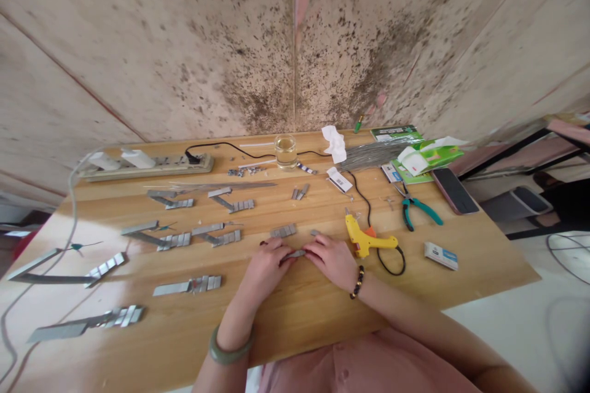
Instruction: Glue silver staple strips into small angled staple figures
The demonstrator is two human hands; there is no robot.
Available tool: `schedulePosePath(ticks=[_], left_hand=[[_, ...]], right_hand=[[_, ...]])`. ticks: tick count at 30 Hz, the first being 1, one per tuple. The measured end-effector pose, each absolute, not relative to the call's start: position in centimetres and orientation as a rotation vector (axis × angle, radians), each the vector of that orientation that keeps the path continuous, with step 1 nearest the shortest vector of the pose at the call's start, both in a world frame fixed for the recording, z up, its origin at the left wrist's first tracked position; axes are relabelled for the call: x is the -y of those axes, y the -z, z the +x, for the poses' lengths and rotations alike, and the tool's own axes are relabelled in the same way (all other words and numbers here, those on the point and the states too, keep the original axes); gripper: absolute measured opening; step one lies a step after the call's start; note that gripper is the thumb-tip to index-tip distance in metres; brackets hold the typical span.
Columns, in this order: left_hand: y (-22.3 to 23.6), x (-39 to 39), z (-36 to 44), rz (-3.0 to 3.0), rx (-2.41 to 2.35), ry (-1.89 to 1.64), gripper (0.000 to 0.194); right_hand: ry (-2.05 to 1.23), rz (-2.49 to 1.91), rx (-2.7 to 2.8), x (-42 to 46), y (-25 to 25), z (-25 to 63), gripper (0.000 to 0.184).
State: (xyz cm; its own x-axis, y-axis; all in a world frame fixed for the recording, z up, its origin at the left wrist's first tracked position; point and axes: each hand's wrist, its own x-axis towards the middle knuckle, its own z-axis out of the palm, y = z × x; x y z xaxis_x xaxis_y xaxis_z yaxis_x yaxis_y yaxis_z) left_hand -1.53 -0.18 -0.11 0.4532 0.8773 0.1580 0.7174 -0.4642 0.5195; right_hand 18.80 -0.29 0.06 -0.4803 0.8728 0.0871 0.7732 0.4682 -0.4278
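Observation:
A small grey strip (295,253) lies between my two hands, low over the wooden table. My left hand (270,264) is closed, with thumb and fingers pinching the strip's left end. The fingertips of my right hand (332,260) press together at its right end. Just beyond the fingers are a grey segmented piece (283,231) and a tiny grey bit (314,232). To the right of my right hand lies a yellow glue gun (364,236). Fingers hide much of the strip, so its exact shape cannot be made out.
Several bent grey strip assemblies (198,284) cover the left side. Behind stand a power strip (175,167) and a glass of pale liquid (286,153). At right are teal-handled pliers (419,209), a phone (455,191), a small box (441,256) and a bundle of thin wires (373,152).

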Motion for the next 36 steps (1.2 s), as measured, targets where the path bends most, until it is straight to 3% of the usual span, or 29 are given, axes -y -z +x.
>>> schedulePosePath(ticks=[36], left_hand=[[0.24, 0.13, -1.52, 2.344, -1.354, -0.551, 0.012]], right_hand=[[-0.503, -1.367, 2.395, 0.46, 0.36, 19.02, 0.021]])
